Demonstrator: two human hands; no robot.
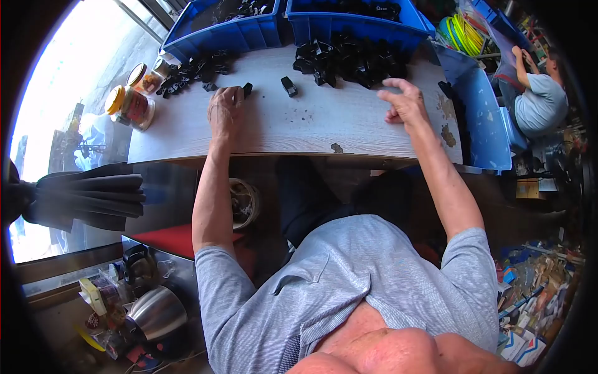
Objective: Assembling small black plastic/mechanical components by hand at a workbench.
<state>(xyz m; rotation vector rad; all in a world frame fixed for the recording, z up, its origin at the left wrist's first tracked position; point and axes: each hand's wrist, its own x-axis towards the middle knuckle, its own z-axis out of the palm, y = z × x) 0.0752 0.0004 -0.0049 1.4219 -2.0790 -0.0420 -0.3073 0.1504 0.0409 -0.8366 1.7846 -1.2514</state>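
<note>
My left hand (225, 113) rests on the white table with curled fingers. It is closed on a small black plastic part (247, 89), which sticks out at the fingertips. A second black part (288, 86) lies alone on the tabletop, between my two hands. Over the right side of the table, my right hand (406, 105) is open, fingers apart, with nothing visible in it. Just beyond it spreads a big heap of black plastic parts (349, 60). A smaller group of black parts (187, 76) lies beyond my left hand.
Two blue bins (227, 38) (355, 25) holding black parts stand along the table's far edge. Lidded jars (134, 107) stand at the left. A pale blue tub (489, 121) adjoins the table's right side. Farther right, another person (541, 100) sits working.
</note>
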